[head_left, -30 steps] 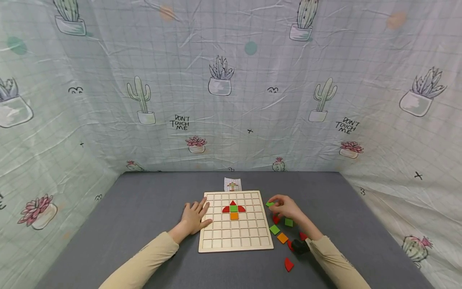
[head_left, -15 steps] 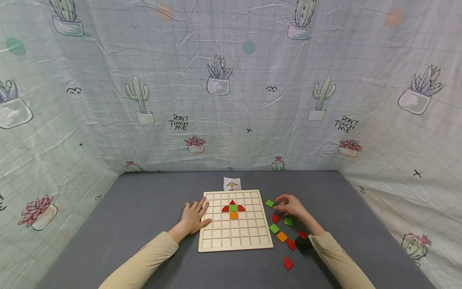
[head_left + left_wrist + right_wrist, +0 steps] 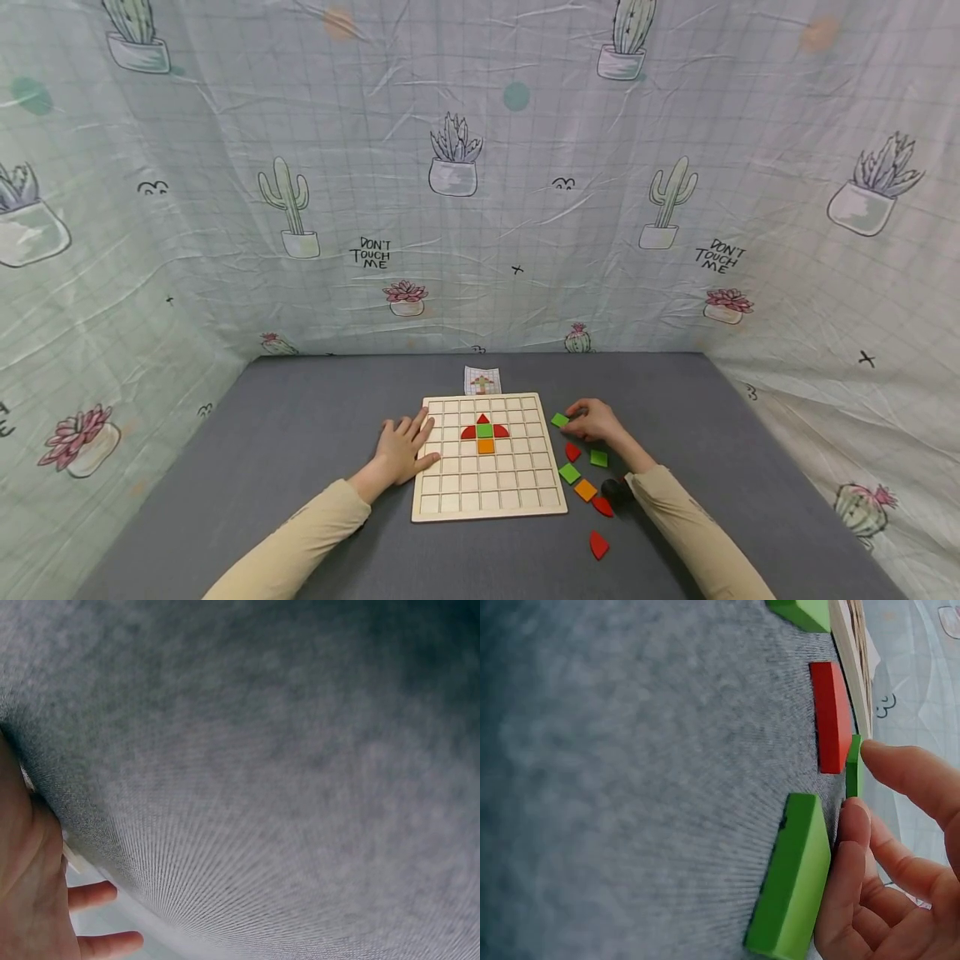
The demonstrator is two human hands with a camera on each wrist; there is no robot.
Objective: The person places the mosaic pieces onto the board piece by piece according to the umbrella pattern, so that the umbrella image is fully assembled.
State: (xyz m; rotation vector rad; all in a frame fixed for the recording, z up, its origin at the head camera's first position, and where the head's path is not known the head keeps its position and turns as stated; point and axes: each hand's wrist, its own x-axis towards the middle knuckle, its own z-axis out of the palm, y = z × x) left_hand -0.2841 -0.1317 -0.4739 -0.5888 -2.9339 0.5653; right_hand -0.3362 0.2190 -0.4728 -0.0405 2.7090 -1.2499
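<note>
Green tile [image 3: 559,420] at right grip [image 3: 596,422], pinch unclear | red piece [image 3: 572,452] near | left grip [image 3: 401,452] spread

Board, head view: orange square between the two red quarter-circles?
No: the green square sits between them, with the orange square directly below.

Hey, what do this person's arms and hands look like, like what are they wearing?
Both arms wear long, plain-looking beige sleeves: left sleeve and right sleeve, each ending near the wrist. The left hand and right hand are ungloved. A small black object shows by the right cuff; I can't tell what it is.
</note>
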